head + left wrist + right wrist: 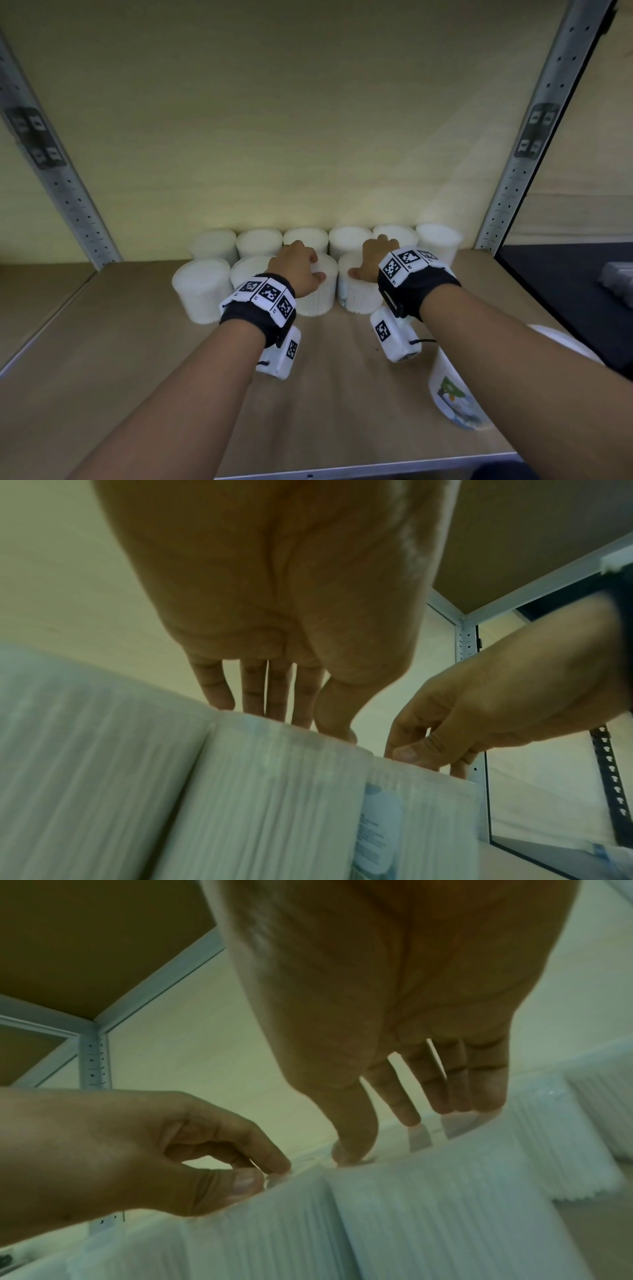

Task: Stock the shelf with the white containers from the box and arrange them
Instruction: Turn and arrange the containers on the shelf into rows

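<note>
Two rows of white ribbed containers stand at the back of the wooden shelf (137, 359): several in the back row (260, 241) and several in front. My left hand (298, 270) grips the top of the third front container (315, 298), fingers curled over its lid and thumb on the near rim. In the left wrist view my left hand (294, 723) touches that container (274, 791). My right hand (373, 260) holds the lid of the container beside it (359, 298). In the right wrist view my right hand (394, 1131) spans that container's (462, 1204) rim.
Another white container (452, 394) with a coloured label lies on its side at the front right of the shelf, under my right forearm. Perforated metal posts (61, 192) (524, 154) frame the bay. A dark surface (565, 291) lies to the right.
</note>
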The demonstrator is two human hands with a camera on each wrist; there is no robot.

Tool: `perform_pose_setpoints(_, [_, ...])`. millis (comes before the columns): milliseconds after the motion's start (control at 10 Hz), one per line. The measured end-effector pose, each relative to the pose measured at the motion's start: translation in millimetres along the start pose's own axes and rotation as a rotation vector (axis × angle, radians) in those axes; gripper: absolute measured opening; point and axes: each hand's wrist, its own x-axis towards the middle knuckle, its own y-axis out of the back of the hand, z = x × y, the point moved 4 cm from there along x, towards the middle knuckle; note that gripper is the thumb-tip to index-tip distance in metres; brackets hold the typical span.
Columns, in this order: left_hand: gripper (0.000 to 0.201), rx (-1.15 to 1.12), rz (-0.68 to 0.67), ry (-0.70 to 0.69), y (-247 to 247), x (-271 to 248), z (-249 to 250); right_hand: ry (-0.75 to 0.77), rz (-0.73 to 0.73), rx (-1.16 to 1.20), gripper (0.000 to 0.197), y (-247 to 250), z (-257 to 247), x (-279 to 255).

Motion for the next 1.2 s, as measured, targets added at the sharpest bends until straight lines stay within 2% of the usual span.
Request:
perform_pose_setpoints(300, [0.048,-0.003,-0.003,0.002,-0.5,0.6,-0.5,0.124,-0.026,-0.022,0.047,8.9,2.7,-9.5])
perform_pose_setpoints(600, [0.048,0.013,-0.005,0.002,-0.1,0.2,0.2,0.269,-0.164,0.08,0.063,18.0,2.5,-20.5])
perform_pose_setpoints(700, [0.048,0.01,-0.006,0.004,0.3,0.4,0.3,0.236,-0.114,0.134,0.058,19.7,4.3,-19.9])
perform_pose_setpoints(800, [0.048,0.005,-0.008,0.001,0.3,0.2,0.3,0.132,0.009,0.151,0.045,22.9,6.4,-11.9])
perform_pose_setpoints(900, [0.048,0.005,-0.009,-0.001,-0.4,0.2,-0.3,0.028,0.055,0.028,0.059,15.9,6.9,-6.6])
perform_pose_setpoints(1000, [0.047,0.002,-0.007,-0.004,-0.5,0.5,-0.4,-0.006,0.003,-0.067,0.066,-1.0,3.9,-2.4])
perform_pose_setpoints(1200, [0.046,0.01,-0.009,-0.007,-0.4,0.1,0.3,-0.003,0.007,-0.073,0.064,-3.8,2.6,-0.6])
